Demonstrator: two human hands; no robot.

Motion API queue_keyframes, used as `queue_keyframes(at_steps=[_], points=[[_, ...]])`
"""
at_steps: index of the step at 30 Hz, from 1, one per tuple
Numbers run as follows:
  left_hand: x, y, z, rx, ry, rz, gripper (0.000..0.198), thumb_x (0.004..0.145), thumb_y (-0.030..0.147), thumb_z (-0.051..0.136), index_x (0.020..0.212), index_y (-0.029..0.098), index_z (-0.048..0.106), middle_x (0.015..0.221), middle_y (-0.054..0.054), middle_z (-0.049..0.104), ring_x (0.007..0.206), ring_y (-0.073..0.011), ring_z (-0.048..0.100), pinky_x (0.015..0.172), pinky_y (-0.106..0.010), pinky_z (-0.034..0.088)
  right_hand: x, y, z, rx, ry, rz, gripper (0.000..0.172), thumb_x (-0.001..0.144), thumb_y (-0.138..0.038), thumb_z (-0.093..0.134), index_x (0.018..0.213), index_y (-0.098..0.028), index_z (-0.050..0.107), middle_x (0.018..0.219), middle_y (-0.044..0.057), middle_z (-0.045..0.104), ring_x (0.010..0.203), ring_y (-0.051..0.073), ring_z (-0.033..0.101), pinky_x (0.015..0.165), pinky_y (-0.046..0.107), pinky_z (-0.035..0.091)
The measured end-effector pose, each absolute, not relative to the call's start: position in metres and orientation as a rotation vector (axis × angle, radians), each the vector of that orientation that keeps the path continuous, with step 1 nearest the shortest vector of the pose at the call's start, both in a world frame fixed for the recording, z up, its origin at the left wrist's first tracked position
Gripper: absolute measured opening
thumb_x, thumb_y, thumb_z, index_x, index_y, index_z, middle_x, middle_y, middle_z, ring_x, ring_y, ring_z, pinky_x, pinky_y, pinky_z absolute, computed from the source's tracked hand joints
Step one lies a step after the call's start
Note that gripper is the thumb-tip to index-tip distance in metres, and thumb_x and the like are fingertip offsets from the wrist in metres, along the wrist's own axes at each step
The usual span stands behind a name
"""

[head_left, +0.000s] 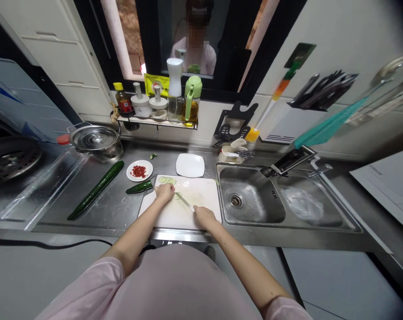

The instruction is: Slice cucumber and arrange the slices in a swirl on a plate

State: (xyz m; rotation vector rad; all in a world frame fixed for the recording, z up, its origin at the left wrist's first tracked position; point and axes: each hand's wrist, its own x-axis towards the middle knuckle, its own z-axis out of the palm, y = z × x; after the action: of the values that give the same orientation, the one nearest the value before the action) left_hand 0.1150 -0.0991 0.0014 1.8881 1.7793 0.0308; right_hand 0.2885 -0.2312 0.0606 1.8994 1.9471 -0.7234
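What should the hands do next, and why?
Likely press the knife down for another slice. The right hand grips it, blade close beside the left hand, which pins the cut cucumber on the board. Only a few slices lie there, and much of it is uncut.

The head-worn camera looks forward and down, close above the cutting board [201,192] and sink [254,184].

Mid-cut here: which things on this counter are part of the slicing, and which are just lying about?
In use: left hand on the cucumber piece; right hand holding the knife; cutting board; cucumber slices.

Lying about: whole cucumber; plate of chopped red chilli; white square plate; lidded pot; sink.
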Motion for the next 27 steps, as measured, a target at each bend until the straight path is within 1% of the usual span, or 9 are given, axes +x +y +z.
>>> queue_keyframes(at_steps=[17,27], points=[[0.1148,-0.0983,0.0028,1.891,1.777,0.019,0.014,0.073,0.026,0.060,0.086,0.026,0.065,0.096,-0.002,0.072,0.102,-0.0252,0.059,0.092,-0.043,0.030,0.2937,-0.2355,0.0606,1.897,1.959,-0.729,0.034,0.092,-0.020,0.035,0.117,-0.014,0.058,0.106,0.018,0.068,0.102,0.027,0.064,0.077,0.034,0.046],[0.1148,-0.0999,0.0040,1.899,1.773,0.013,0.015,0.073,0.027,0.060,0.086,0.026,0.066,0.098,-0.003,0.072,0.103,-0.0254,0.058,0.092,-0.042,0.029,0.2933,-0.2371,0.0614,1.908,1.944,-0.737,0.035,0.092,-0.020,0.037,0.119,-0.015,0.056,0.108,0.017,0.068,0.102,0.026,0.063,0.078,0.033,0.046]])
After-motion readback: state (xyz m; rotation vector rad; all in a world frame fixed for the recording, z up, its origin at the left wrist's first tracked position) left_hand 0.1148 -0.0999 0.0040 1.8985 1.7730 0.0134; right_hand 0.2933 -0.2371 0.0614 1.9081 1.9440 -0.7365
